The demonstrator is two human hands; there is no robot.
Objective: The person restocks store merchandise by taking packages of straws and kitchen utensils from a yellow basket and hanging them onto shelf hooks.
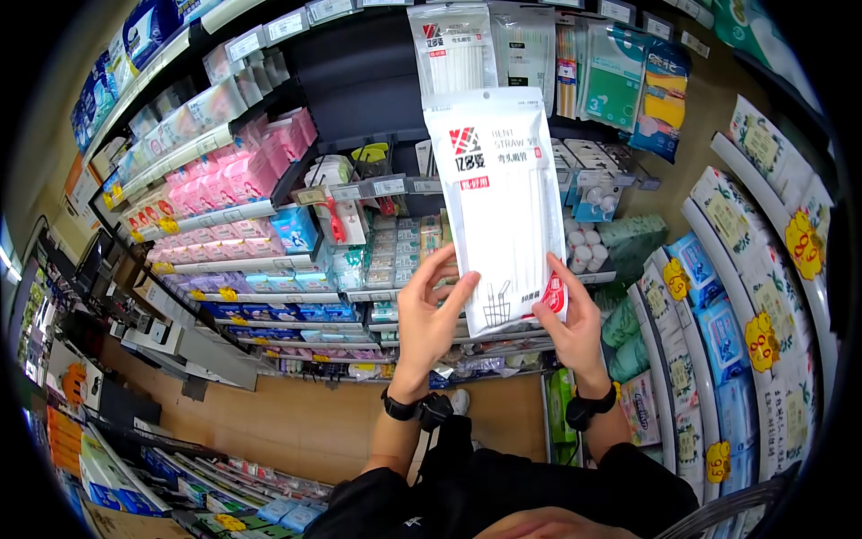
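Observation:
A white packet of bendy straws [503, 216] is held upright in front of me, its printed front facing my eyes. My left hand [431, 305] grips its lower left edge, thumb on the front and fingers behind. On the lower right side, my right hand [572, 319] pinches the packet near a red printed corner. A dark band is on each wrist. Just behind the packet's top, a similar straw packet [452, 54] hangs on the rack, beside another clear packet [523, 45] of thin sticks or straws.
Shelves ahead hold pink packs [238, 180] on the left and a red-handled tool [337, 222] in the middle. Green and yellow packs [614, 76] hang at upper right. Curved shelves with blue packs [723, 337] line my right. Tiled floor [296, 418] lies below.

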